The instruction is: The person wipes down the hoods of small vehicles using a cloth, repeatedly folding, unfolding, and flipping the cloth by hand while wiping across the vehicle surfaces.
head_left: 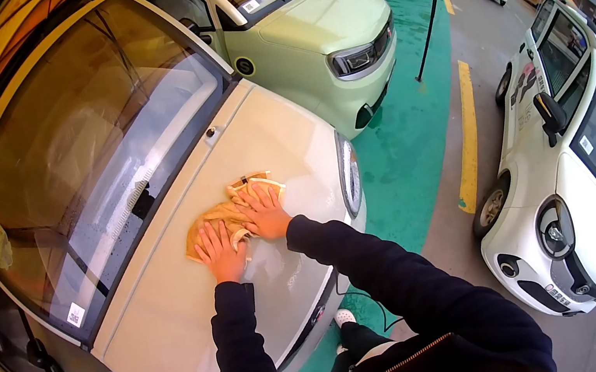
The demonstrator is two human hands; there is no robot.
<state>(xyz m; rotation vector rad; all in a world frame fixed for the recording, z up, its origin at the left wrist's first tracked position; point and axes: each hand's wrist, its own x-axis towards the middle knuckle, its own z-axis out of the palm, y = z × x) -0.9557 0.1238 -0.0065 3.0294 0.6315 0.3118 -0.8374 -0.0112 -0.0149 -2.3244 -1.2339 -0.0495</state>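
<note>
An orange-tan cloth (218,217) lies crumpled on the wet-looking hood (178,316) of a beige car. My left hand (221,252) presses flat on the cloth's lower part, its fingers spread and pointing up toward the windshield (90,118). To its right my right hand (265,213) also lies flat on the cloth, fingers apart. The cloth's pale-edged corner shows beyond the right fingertips. Both arms are in dark sleeves.
A pale green car (321,20) stands close beside the beige one. A white car (564,173) is at the right, past a yellow line (467,134). A thin black pole (433,6) rises from the green ground (412,112). A dark cable (377,303) runs near my feet.
</note>
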